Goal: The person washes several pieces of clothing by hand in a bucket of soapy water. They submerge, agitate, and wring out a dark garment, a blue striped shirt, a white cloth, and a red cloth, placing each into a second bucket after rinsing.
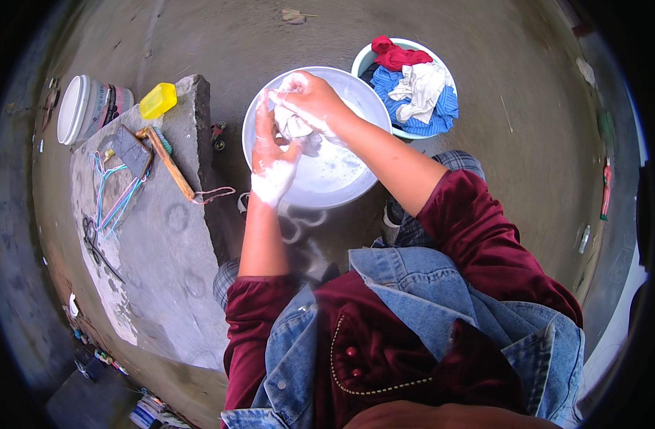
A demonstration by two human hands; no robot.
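Both my hands are over a white basin (327,198) of sudsy water, with a wet, soapy white cloth (292,124) bunched between them. My left hand (273,145) grips the cloth from below and the left, with foam around its wrist. From the upper right my right hand (312,101) holds the same cloth, its fingers curled and covered in lather. Part of the cloth is hidden by the fingers. Beyond the basin's right side stands a pale green tub (362,58) heaped with red, white and blue striped clothes (440,113).
A stone slab (166,257) at the left bears a yellow plastic container (158,101), a wooden-handled tool (169,163), a dark flat block (132,151), cords and a scrubbing brush. A lidded white bucket (94,110) stands beyond it. A small toy (218,135) lies beside the slab on wet ground.
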